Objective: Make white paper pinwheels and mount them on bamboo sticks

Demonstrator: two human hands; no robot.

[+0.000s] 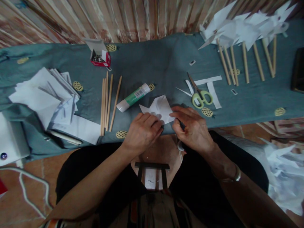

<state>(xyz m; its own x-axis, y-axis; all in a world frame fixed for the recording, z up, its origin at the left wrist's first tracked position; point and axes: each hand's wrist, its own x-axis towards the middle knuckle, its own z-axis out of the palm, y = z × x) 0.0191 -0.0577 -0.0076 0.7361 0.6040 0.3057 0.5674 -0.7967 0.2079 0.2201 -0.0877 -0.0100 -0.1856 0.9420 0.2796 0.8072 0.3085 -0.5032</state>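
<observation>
A white folded paper piece (pixel 161 106) with pointed corners lies near the front edge of the cloth, between my hands. My left hand (pixel 143 131) is closed on its lower left part, fingers curled over the paper. My right hand (pixel 190 126) pinches its right corner between thumb and fingers. Just behind the paper is a glue stick (pixel 134 97) with a green label and white ends. Green-handled scissors (pixel 201 96) lie to the right, on and beside cut paper strips (pixel 214 95).
Wooden sticks (pixel 110 103) lie left of the glue. Further left are a stack of paper sheets (pixel 45 91), a pen (pixel 65 137) and a white device (pixel 13 139). A red box of metal pins (pixel 101 59) stands behind. Several paper pinwheels (pixel 247 30) lie back right; a plastic bag (pixel 285 183) sits lower right.
</observation>
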